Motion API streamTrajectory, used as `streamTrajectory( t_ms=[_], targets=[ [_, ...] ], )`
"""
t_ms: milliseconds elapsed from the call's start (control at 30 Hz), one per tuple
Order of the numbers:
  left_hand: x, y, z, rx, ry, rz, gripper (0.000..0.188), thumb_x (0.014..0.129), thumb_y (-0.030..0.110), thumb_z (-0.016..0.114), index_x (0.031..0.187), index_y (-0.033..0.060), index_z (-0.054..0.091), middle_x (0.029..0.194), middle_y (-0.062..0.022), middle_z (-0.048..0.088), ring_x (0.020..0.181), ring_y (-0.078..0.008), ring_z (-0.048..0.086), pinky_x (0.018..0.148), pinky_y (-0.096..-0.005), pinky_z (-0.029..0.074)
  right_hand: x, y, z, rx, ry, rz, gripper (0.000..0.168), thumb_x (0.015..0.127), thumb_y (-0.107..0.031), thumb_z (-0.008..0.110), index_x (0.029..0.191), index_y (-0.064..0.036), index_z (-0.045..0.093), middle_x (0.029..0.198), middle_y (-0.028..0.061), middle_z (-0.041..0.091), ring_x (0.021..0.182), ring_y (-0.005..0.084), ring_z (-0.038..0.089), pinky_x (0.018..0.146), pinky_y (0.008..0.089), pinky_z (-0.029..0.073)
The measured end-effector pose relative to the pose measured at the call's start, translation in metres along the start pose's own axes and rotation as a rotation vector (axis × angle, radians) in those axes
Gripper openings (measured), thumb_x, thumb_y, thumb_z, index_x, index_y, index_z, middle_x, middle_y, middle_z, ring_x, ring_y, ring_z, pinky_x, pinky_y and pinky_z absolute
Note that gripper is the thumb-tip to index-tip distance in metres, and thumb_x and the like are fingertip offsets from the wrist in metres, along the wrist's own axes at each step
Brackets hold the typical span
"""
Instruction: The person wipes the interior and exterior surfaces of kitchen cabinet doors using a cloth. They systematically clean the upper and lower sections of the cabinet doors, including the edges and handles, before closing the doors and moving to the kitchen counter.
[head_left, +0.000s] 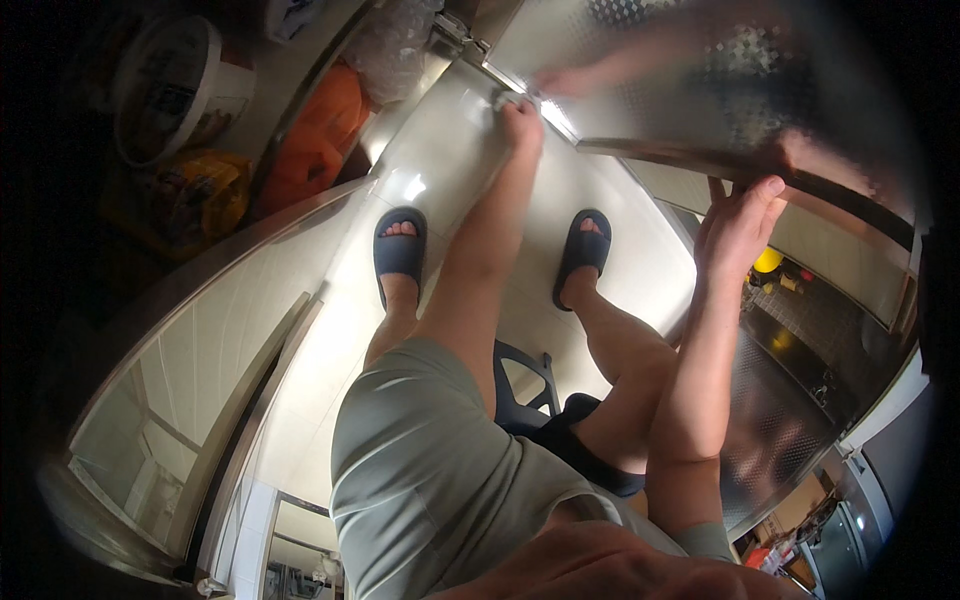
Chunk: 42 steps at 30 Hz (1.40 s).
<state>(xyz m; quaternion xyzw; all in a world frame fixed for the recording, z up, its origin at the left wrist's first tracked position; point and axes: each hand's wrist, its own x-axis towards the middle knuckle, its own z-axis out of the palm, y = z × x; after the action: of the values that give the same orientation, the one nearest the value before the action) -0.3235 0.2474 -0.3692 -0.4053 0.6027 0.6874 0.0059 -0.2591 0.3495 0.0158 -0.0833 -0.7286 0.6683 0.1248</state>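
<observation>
My left hand (523, 127) reaches down to the far side, closed around a small crumpled pale cloth or tissue (511, 98). The cloth is at the lower edge of an open, shiny embossed metal cabinet door (645, 90), close to the light tiled floor (450, 142). Much of the cloth is hidden by my fingers. My right hand (741, 221) grips the near edge (675, 155) of that same door, thumb uppermost and the other fingers partly hidden. The door's surface mirrors my left arm and my right hand.
On the left, a dark open cabinet contains a lidded plastic tub (169, 90), a yellow packet (199, 191), an orange bag (319, 131) and clear plastic (394, 49). Another glossy door (217, 360) stands open at lower left. A dark plastic stool (525, 375) is beneath me, between my slippered feet.
</observation>
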Motion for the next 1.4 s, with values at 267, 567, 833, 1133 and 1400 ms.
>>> streamTrajectory(
  t_ms=[267,567,833,1133,1400],
  targets=[
    [0.01,0.003,0.007,0.045,0.22,0.121,0.029,0.085,0.023,0.056,0.092,-0.0057,0.056,0.09,-0.025,0.062,0.085,-0.0396,0.061,0.074,-0.0462,0.048,-0.002,0.004,-0.005,-0.052,0.014,-0.014,0.053,0.096,-0.05,0.043,0.138,-0.02,0.031,0.142,0.0052,0.037,0.129,0.023,0.037,0.103,0.0513,0.03],
    [0.031,0.012,0.001,-0.088,0.232,0.136,0.029,0.083,0.021,0.057,0.086,-0.0073,0.055,0.087,-0.0251,0.063,0.083,-0.0397,0.062,0.073,-0.0451,0.048,-0.002,0.005,-0.009,-0.048,0.008,-0.024,0.053,0.097,-0.048,0.042,0.138,-0.018,0.03,0.142,0.0065,0.035,0.13,0.024,0.035,0.105,0.0518,0.029],
    [-0.084,-0.049,0.064,-0.205,0.091,-0.064,0.02,0.088,0.018,0.056,0.092,-0.0008,0.055,0.082,-0.0147,0.062,0.075,-0.0268,0.06,0.072,-0.0383,0.048,-0.003,0.001,-0.004,-0.082,-0.043,-0.032,0.052,0.097,-0.049,0.041,0.136,-0.016,0.03,0.139,0.0074,0.036,0.129,0.0228,0.037,0.105,0.0506,0.031],
    [-0.068,-0.037,0.083,-1.231,-0.382,-0.642,0.034,0.094,0.03,0.047,0.12,0.0073,0.05,0.122,-0.0083,0.055,0.106,-0.0254,0.057,0.091,-0.0421,0.047,-0.004,-0.002,-0.005,-0.032,-0.018,-0.004,0.045,0.098,-0.044,0.042,0.131,-0.015,0.035,0.141,0.0078,0.037,0.132,0.0267,0.034,0.105,0.0551,0.028],
    [-0.15,0.093,0.064,-1.229,-0.625,-0.513,0.036,0.096,0.019,0.035,0.118,-0.0001,0.055,0.119,-0.0132,0.058,0.11,-0.0256,0.055,0.098,-0.0369,0.044,0.0,-0.011,-0.028,-0.205,-0.097,-0.07,0.048,0.1,-0.048,0.031,0.107,-0.003,0.049,0.105,0.0078,0.055,0.104,0.0162,0.05,0.093,0.0305,0.039]
  ],
)
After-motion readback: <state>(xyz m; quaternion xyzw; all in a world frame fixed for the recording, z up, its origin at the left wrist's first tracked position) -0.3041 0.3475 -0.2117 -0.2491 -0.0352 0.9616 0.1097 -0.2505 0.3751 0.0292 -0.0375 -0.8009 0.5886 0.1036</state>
